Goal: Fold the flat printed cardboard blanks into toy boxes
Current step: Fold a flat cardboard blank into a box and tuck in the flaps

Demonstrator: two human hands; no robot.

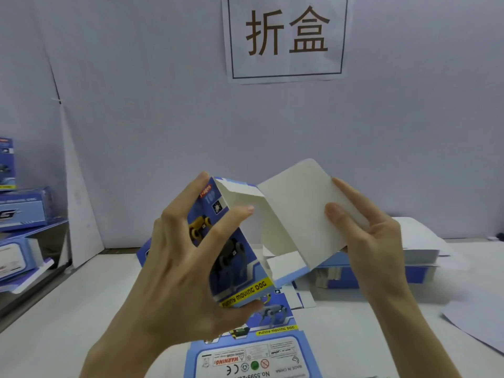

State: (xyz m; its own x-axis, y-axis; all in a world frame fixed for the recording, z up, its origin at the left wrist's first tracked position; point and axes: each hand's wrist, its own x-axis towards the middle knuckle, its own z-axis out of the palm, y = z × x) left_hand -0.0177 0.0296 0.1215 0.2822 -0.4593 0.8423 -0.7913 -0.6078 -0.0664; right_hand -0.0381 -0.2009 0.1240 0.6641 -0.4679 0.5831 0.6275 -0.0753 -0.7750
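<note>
Cardboard, blue print outside and plain white inside, makes up the one half-formed box point(234, 257) held in the air above the table point(68, 309), at the middle of the head view. Two hands are on it. The left hand point(177, 268) grasps the printed side that shows a toy dog: its thumb sits under the yellow title strip, its fingers spread over the far end, and one fingertip curls onto the white inner wall. The right hand point(376, 241) pinches the wide white panel point(297, 211) that stands open from the box, with the thumb on the panel's inner face and the other fingers behind it.

One flat blank point(253, 356) lies print-up on the table just below the hands, with warning marks on its near panel. One stack point(381, 276) of further blanks lies behind the right hand; their number cannot be counted. One white sheet point(477, 323) lies at the right edge. Three folded boxes point(21, 211) sit on shelves at the far left, partly cut off. One sign point(286, 36) with two large characters hangs on the wall.
</note>
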